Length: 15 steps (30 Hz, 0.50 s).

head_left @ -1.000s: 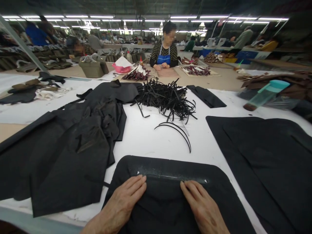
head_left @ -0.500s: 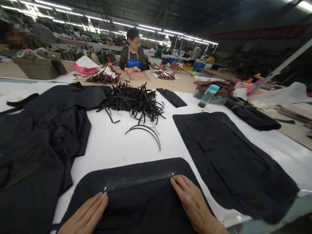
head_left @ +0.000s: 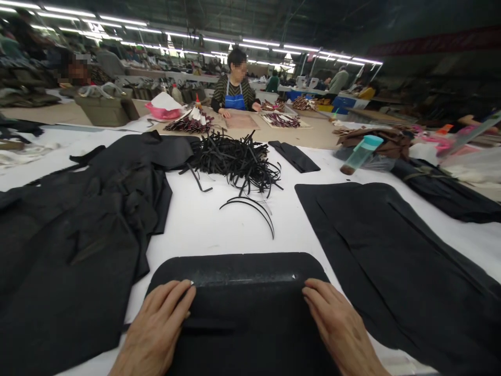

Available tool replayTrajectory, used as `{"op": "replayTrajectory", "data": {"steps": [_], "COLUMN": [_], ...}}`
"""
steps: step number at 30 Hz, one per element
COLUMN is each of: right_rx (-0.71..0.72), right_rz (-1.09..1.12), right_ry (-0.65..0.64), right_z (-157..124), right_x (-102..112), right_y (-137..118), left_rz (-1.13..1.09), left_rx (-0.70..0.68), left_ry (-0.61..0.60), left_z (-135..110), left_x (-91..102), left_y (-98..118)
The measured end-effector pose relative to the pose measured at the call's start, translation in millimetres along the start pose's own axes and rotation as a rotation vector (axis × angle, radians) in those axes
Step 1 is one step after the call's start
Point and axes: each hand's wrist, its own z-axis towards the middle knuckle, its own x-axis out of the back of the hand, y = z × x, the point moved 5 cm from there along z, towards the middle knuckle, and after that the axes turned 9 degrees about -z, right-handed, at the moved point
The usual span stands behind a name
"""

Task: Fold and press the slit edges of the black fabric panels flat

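Left hand [head_left: 156,329] and right hand [head_left: 340,329] are pressing flat, fingers spread, on the panel [head_left: 242,303] at near centre. Fabric [head_left: 78,235] is lying heaped left. Far right, a bottle [head_left: 362,152] is holding brown dregs; a far bowl [head_left: 163,112] is holding something white.

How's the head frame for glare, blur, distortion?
Head view: wide-angle bowing bends the table edges and ceiling light strips; a glare streak runs along the glossy band on the black panel between the left hand and right hand; hands sharp, far background soft; the black fabric pile shows little detail.
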Motion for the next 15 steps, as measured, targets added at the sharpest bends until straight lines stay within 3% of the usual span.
{"op": "replayTrajectory", "data": {"steps": [5,8,11,13,15], "right_rx": [0.303,0.348,0.347,0.354,0.311], "right_rz": [0.203,0.186,0.182,0.254,0.381], "right_ry": [0.088,0.182,0.22,0.196,0.071], "right_z": [21.9,31.5,33.7,31.9,30.0], "right_x": [26.2,24.7,12.6,6.6,1.1], "right_y": [-73.3,-104.1,-114.2,-110.3,-97.4], "left_rz": [-0.126,-0.21,-0.345,-0.51,-0.696], "left_rx": [0.074,0.118,0.191,0.29,0.429], "left_ry": [-0.125,-0.174,-0.252,-0.388,-0.564], "left_z": [19.3,25.9,29.9,30.4,28.6], "left_x": [-5.5,-11.5,-13.6,-14.0,-12.3], "left_y": [22.8,32.7,37.1,37.1,34.9]}}
